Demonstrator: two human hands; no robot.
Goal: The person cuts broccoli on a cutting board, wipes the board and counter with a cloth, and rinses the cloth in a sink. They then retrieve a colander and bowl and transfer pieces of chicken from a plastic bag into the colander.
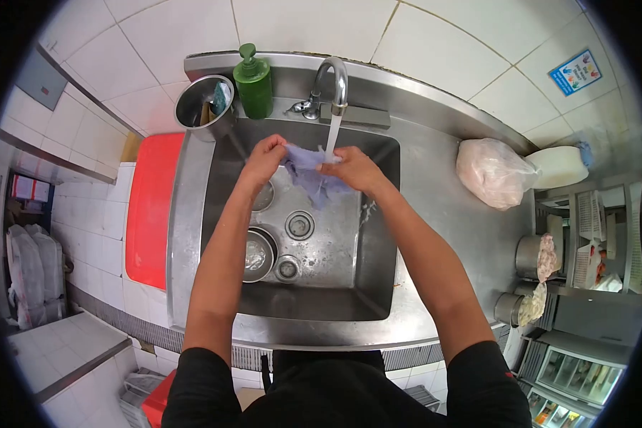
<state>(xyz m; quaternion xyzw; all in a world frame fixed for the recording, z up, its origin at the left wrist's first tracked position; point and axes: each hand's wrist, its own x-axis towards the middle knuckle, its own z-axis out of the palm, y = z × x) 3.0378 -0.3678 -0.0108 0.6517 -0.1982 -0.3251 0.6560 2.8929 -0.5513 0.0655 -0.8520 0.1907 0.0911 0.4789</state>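
Note:
A wet purple-grey cloth [310, 175] hangs between my two hands under the running faucet [339, 89]. My left hand [266, 162] pinches its left corner. On the other side my right hand [353, 170] grips the cloth's right part, close to the water stream. Water runs over the cloth and drips into the steel sink [321, 271]. Below my left forearm a round metal bowl [258, 255] rests on the sink floor, and part of another metal dish [263, 197] shows above it. The arm partly hides both.
Behind the sink stand a green pump bottle [254, 87] and a metal pot [205, 114] with scrubbing items. A red lid or board [153, 210] lies left. On the right counter sit a filled plastic bag [493, 173] and a white container [560, 167].

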